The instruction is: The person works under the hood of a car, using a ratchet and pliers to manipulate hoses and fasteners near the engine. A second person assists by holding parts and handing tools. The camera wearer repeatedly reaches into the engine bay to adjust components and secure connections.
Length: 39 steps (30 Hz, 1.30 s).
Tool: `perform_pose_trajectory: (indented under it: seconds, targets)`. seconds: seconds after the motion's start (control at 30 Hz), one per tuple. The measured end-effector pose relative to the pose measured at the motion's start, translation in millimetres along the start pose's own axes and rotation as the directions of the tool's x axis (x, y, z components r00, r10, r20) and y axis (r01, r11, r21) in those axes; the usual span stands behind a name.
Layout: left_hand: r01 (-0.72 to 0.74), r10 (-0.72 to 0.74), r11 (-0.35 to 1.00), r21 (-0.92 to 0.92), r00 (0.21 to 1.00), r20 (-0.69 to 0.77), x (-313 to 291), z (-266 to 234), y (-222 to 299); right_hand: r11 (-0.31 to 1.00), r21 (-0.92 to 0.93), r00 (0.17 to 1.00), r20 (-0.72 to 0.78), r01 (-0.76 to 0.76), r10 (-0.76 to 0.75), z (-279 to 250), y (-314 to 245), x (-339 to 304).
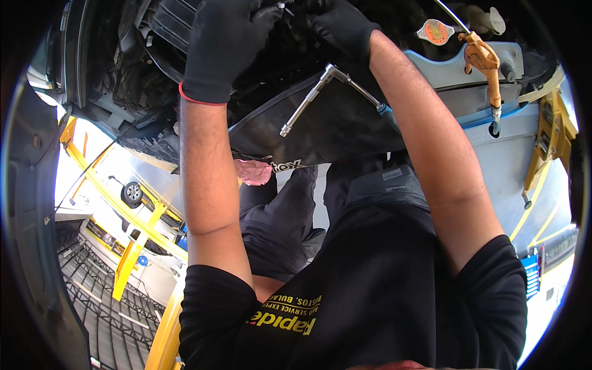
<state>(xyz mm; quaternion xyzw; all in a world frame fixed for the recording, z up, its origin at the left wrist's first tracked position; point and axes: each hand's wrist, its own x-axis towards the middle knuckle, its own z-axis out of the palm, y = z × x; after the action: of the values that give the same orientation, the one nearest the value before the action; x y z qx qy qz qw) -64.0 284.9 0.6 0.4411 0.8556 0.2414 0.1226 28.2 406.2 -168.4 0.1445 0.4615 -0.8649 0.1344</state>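
Observation:
My left hand (pixel 229 46), in a black glove with a red cuff, reaches into the dark engine bay at the top edge. Its fingers curl around a spot beside a small pale piece (pixel 281 6), too small to name. My right hand (pixel 343 26), gloved in black too, meets it there with fingers bent inward. What either hand grips is lost in the shadow. Below them a ratchet (pixel 357 89) with a long chrome extension (pixel 306 103) lies on a black fender cover (pixel 271 126).
A pink cloth (pixel 253 172) rests at the cover's near edge. To the right are a radiator cap (pixel 435 32) and a tan, hook-shaped piece (pixel 484 58) with a metal end. Black ribbed plastic (pixel 176 23) sits left of my hands. Yellow lift arms (pixel 549 145) stand beyond the vehicle.

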Motion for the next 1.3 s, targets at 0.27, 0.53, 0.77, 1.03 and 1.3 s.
perform_pose_trajectory:
  seconds: [0.27, 0.53, 0.77, 1.03, 1.3]
  targets:
    - [-0.029, 0.019, 0.985, 0.172, 0.998, 0.057, 4, 5, 3, 0.977, 0.200, 0.993, 0.077, 0.069, -0.086, -8, 12, 8]
    - [-0.216, 0.191, 0.955, 0.203, 0.972, 0.136, 12, -7, -7, 0.964, 0.263, 0.981, 0.173, 0.036, -0.084, -2, 7, 9]
    - [0.120, -0.125, 0.990, 0.079, 0.990, 0.059, -10, -6, -20, 0.980, 0.196, 0.994, 0.101, 0.014, -0.035, -3, 8, 12]
    - [-0.016, 0.031, 0.981, 0.195, 0.997, -0.073, -23, 9, -28, 0.995, -0.024, 0.995, 0.032, 0.097, -0.096, -5, -9, 0]
    - [-0.085, 0.067, 0.941, 0.329, 0.996, 0.065, -16, 11, -20, 0.993, -0.089, 0.996, 0.042, 0.080, -0.077, -7, -14, -2]
